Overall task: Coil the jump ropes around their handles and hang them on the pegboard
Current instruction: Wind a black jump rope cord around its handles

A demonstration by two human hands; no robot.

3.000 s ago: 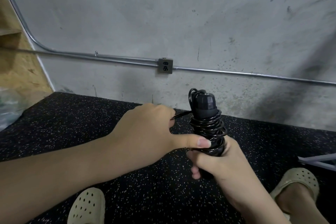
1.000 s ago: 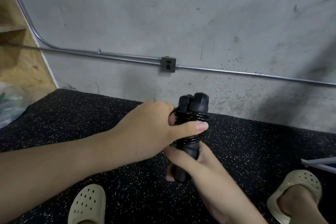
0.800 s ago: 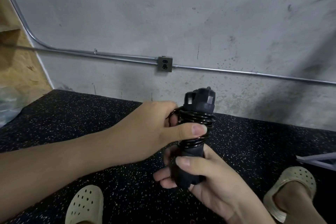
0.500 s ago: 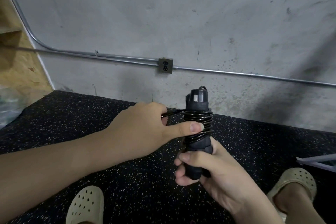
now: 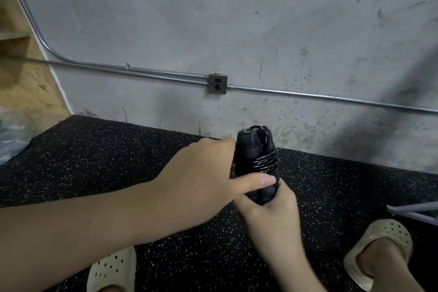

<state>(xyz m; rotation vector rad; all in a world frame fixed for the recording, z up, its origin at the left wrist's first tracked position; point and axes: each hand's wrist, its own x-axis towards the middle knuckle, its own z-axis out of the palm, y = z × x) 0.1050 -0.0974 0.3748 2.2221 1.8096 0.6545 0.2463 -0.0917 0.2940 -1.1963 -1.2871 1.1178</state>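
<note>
A black jump rope (image 5: 257, 159) stands upright in front of me, its two handles side by side with the thin black cord wound in several turns around them. My right hand (image 5: 267, 211) grips the lower ends of the handles from below. My left hand (image 5: 203, 173) presses against the left side of the coil, thumb laid across the lowest turns and fingers behind the handles. The loose cord end is hidden by my left hand. No pegboard is in view.
A black speckled rubber floor (image 5: 94, 161) runs to a grey concrete wall (image 5: 237, 19) with a metal conduit (image 5: 331, 97) and an outlet box (image 5: 218, 83). Wooden panelling (image 5: 21, 83) stands at left. My two beige clogs (image 5: 111, 270) (image 5: 376, 242) sit below; a grey bar (image 5: 412, 211) lies at right.
The handles have turned in my right hand and the coil has gained turns. My left hand has moved from pulling the cord out at the side to pressing against the coil.
</note>
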